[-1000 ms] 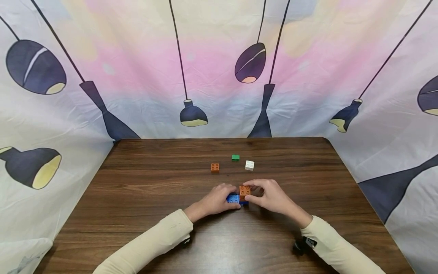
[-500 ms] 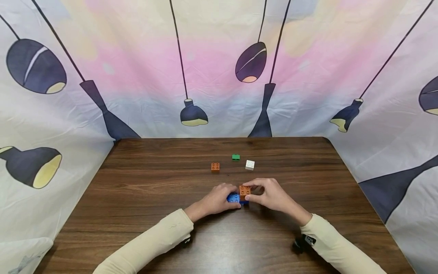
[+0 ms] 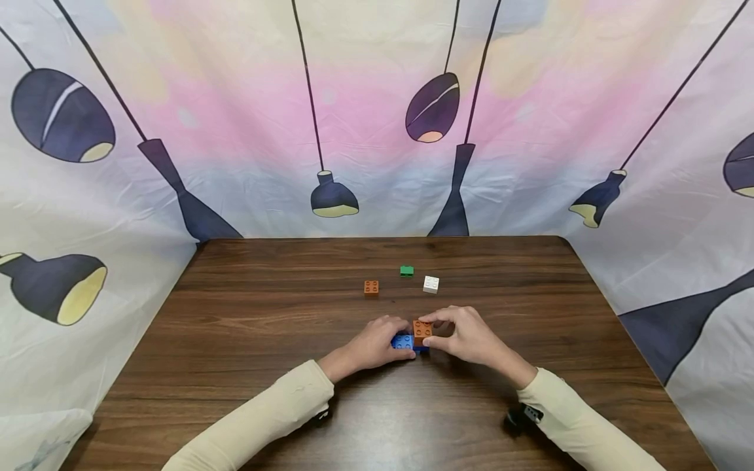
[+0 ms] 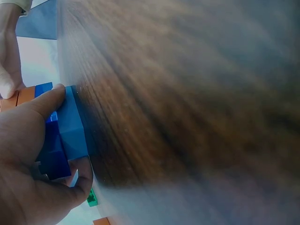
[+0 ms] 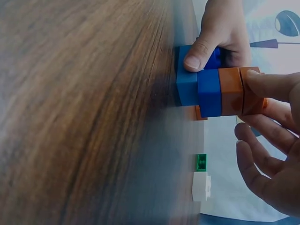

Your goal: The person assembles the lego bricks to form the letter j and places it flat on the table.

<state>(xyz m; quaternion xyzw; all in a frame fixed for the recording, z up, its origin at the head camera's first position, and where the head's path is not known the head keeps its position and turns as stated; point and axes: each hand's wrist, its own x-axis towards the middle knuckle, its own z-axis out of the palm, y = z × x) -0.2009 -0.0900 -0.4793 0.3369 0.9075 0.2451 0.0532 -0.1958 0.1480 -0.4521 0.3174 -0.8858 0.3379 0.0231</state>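
A small stack of toy building bricks stands on the table between both hands. Its base is a lighter blue brick [image 5: 187, 89], with a dark blue brick [image 5: 209, 96] above it. Over that sit an orange brick [image 5: 231, 93] and a top orange brick [image 5: 252, 101]. My left hand [image 3: 371, 343] grips the blue part from the left, thumb on the near side. From the right, my right hand [image 3: 471, 337] pinches the top orange brick between thumb and fingers. In the left wrist view, the left hand covers part of the dark blue bricks [image 4: 55, 152].
Farther back on the wooden table [image 3: 265, 281] lie a loose orange brick [image 3: 371, 288], a green brick [image 3: 406, 271] and a white brick [image 3: 431, 284]. A printed curtain [image 3: 377, 118] with lamp drawings hangs behind the table and along its sides.
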